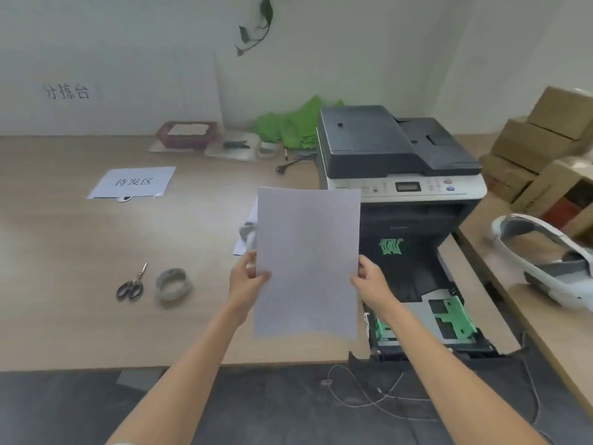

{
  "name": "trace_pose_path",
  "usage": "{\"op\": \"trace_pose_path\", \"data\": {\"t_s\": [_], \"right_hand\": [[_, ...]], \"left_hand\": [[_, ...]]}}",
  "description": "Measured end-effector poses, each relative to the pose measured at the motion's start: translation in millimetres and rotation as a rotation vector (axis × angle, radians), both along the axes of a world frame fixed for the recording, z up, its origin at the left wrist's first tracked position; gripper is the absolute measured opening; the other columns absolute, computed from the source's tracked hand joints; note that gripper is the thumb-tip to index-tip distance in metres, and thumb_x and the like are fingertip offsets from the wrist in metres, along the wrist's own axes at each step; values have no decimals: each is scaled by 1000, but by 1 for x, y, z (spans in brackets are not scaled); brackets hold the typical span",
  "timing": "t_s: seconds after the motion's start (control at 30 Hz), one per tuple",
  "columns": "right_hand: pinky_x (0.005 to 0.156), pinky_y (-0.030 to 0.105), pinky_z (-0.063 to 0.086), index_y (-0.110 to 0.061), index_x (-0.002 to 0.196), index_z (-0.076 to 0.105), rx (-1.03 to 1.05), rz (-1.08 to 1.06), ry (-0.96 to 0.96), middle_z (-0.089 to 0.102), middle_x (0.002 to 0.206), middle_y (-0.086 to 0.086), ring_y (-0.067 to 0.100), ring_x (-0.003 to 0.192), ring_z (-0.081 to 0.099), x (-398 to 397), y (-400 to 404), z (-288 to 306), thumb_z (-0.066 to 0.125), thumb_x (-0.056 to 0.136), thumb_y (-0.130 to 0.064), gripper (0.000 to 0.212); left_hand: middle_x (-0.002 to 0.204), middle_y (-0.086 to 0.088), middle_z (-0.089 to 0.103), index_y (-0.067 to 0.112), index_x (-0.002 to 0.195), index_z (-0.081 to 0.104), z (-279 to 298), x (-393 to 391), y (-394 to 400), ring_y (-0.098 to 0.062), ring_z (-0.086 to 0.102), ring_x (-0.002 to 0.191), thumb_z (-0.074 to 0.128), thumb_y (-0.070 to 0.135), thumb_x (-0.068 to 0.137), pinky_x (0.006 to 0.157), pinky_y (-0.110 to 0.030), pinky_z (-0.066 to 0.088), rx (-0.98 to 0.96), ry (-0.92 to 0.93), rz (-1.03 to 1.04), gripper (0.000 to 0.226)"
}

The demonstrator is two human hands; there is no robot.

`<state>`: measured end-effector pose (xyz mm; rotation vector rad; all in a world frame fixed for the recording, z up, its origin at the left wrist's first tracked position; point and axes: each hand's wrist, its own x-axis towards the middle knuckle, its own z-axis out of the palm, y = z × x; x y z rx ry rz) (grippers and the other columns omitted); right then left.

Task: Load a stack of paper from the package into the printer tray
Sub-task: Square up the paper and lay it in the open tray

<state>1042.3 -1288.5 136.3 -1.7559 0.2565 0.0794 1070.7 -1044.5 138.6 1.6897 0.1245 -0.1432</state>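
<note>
A: Where's the paper?

B: Paper stack is up in the air, held upright, face toward the camera, above the table edge and just left of the pulled-out printer tray. Not in the tray yet.

A: Hands?

B: Left hand pinches the left edge, thumb on the front, fingers behind. Right hand does the same on the right edge. Both closed on the paper stack, roughly mid-height.

A: Why held like that?

B: My read: a two-sided grip keeps the sheets squared and stops them fanning. Upright looks like squaring up or checking before laying it flat. Thickness can't be told, only the face shows.

A: Arm pose?

B: Both forearms reach forward and up from the bottom of the view, converging on the sheet, wrists near level with each other. The right forearm crosses in front of the tray's near left corner.

A: Tray state?

B: Drawn out of the printer toward the person, open and looking empty, green guides visible. That leaves room to drop the stack in from above.

A: The package?

B: Something white and grey peeks out behind the sheet's left edge on the table, likely the package, mostly hidden. Can't confirm.

A: Other stuff?

B: Scissors and tape roll to the left on the table, well apart from the hands.
</note>
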Motion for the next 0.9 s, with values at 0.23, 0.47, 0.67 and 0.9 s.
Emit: {"op": "trace_pose_path", "data": {"t_s": [0.23,0.47,0.67,0.9], "right_hand": [[64,21,45,0,87,61,-109,-50,-111,67,88,18,13,73,52,51,18,-32,47,84,6,16],[76,52,55,-22,92,61,-295,-7,-6,69,87,8,35,84,63,62,19,-94,41,89,-1,28],[80,52,52,-12,96,62,-318,26,-31,68,91,17,39,88,61,68,22,-95,41,90,3,26],[70,21,53,-5,116,51,65,-176,32,63,98,6,16,90,60,79,15,-64,59,82,9,38]], "left_hand": [[80,12,76,32,86,59,-32,40,5,-7,69,70,53,-8,81,59,-19,54,-5,-13,92,41],[89,11,69,36,87,62,-85,55,8,-16,63,86,55,-3,84,71,-29,50,52,77,107,39],[84,10,69,34,80,65,-101,58,17,-12,63,80,59,4,85,67,-28,49,58,120,120,32],[65,4,57,23,68,60,-61,79,28,-14,49,61,56,1,83,53,-14,37,305,-27,44,27]]}}
